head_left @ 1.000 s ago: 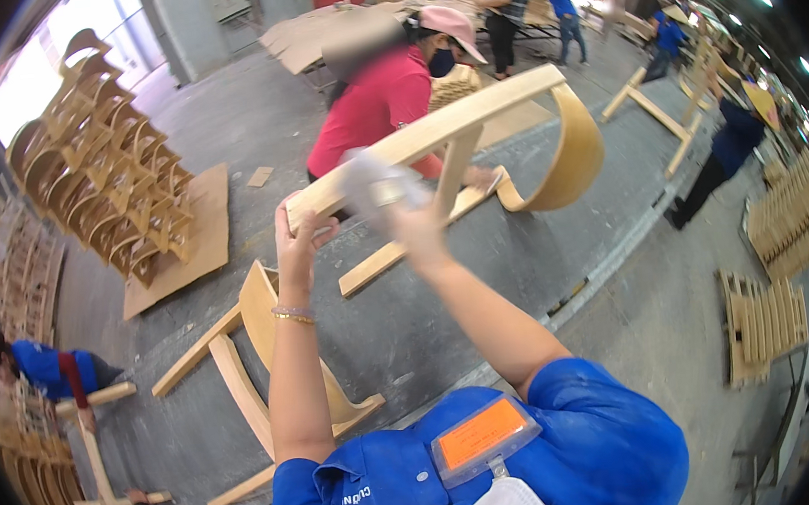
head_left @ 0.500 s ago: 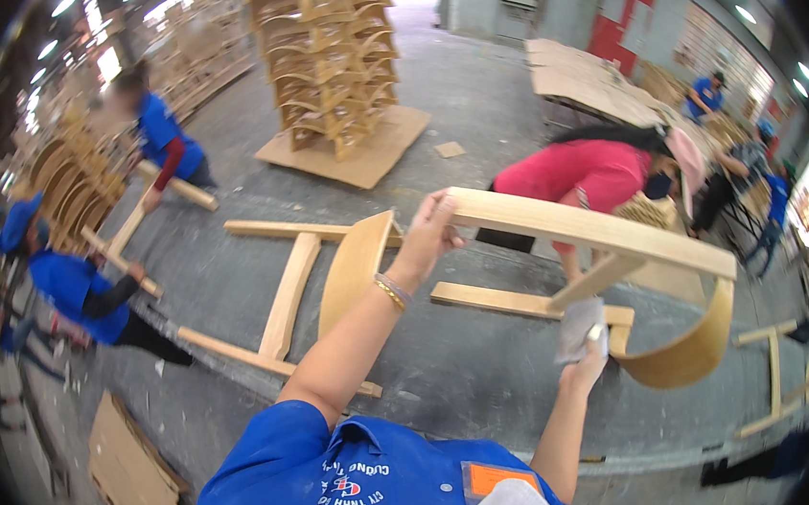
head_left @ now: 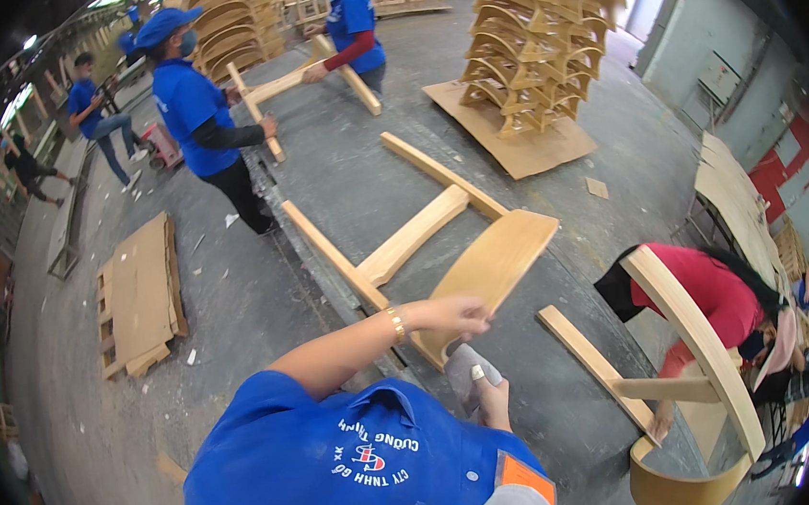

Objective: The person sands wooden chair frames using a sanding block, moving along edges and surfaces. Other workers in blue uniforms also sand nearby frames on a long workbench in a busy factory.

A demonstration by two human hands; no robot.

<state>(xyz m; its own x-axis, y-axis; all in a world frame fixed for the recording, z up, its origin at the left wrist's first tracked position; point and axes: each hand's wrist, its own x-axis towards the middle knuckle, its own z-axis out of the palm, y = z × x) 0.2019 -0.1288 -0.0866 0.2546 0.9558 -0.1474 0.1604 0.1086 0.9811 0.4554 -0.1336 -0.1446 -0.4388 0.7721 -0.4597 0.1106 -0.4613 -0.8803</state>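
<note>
A pale wooden chair frame lies on the grey table, its curved back panel toward me. Over the near end of that panel is my left hand, slightly blurred, fingers stretched out. My right hand, white wrapping on its thumb, grips a grey sanding sheet close to the panel's lower corner. To the right, a second chair frame stands tilted with its curved panel low; a co-worker's hand is at it.
A co-worker in pink leans in at the right. Two people in blue handle another frame at the table's far left end. A tall stack of curved chair parts rises on a board. Flat cardboard lies on a pallet at left.
My view has turned left. My left hand has let go of the right-hand chair frame and moved to the left one's panel. My right hand has followed with the sanding sheet.
</note>
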